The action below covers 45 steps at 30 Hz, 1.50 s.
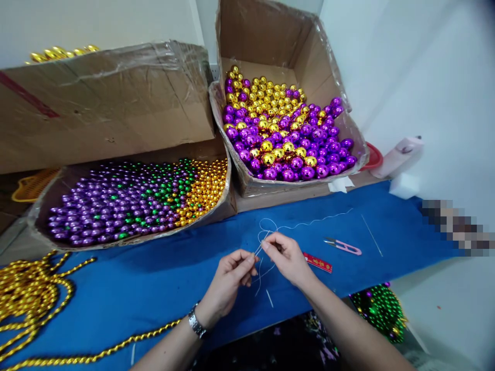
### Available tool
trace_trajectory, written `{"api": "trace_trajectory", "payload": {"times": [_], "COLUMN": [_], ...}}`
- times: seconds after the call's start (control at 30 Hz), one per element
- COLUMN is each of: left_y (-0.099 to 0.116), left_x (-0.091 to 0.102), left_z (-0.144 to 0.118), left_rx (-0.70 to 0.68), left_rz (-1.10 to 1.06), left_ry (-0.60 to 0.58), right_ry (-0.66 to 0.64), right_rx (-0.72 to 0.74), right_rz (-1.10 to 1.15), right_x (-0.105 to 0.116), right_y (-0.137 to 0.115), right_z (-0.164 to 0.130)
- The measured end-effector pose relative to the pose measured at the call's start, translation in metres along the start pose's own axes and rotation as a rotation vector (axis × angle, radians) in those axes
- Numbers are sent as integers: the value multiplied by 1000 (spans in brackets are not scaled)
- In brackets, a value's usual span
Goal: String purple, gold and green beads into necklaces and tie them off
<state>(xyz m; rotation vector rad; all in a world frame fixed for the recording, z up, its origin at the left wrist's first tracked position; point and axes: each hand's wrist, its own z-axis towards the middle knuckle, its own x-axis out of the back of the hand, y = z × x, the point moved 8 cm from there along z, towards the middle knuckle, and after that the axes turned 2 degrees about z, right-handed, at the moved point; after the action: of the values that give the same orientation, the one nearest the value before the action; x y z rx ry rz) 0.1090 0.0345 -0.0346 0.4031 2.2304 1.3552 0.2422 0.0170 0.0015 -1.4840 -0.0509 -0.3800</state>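
Over the blue cloth, my left hand (236, 269) pinches a thin white thread between thumb and forefinger. A watch circles that wrist. Close on its right, my right hand (284, 253) is closed on the same thread, fingertips pressed together. A loop of the white thread (277, 226) rises behind the fingers, and its tail trails right across the cloth. Beyond my right hand lie a red packet (320, 263) and pink-handled thread snips (344, 246). Whether a needle is in my fingers cannot be made out. A string of gold beads (127, 341) runs under my left forearm.
A carton (232, 198) of purple, green and gold beads stands behind at left. Another carton (351, 129) holds larger purple and gold balls. Gold bead strands (27, 296) pile at far left. A pink bottle (398, 157) and white block (405, 185) stand at right on the blue cloth's (410, 242) far side.
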Motion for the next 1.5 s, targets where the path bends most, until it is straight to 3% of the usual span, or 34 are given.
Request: {"api": "trace_trajectory", "payload": {"times": [0.2, 0.33, 0.4, 0.47, 0.57, 0.73, 0.93, 1.1, 1.3, 1.5], "left_y": [-2, 4, 8, 13, 18, 23, 44, 46, 25, 9], "left_x": [5, 9, 9, 8, 5, 6, 17, 15, 3, 10], "left_z": [-1, -1, -1, -1, -2, -5, -10, -12, -4, 3], "left_rx": [24, 8, -10, -30, -34, -22, -283, -344, -171, -70], "left_rz": [84, 194, 243, 261, 255, 259, 490, 562, 233, 147], "left_ry": [26, 34, 26, 20, 4, 4, 128, 169, 29, 49], "right_ry": [45, 106, 33, -127, -281, -260, -287, -207, -145, -249], "right_rx": [26, 82, 173, 302, 386, 296, 121, 52, 105, 129], "right_rz": [-106, -202, -249, -325, -417, -378, -186, -122, -285, -386], "right_x": [11, 31, 27, 10, -14, -18, -15, -22, -31, -35], "right_y": [0, -16, -28, -38, -33, -19, -20, -16, -18, -21], "right_z": [2, -1, -5, -12, -20, -18, -18, -22, -22, -20]}}
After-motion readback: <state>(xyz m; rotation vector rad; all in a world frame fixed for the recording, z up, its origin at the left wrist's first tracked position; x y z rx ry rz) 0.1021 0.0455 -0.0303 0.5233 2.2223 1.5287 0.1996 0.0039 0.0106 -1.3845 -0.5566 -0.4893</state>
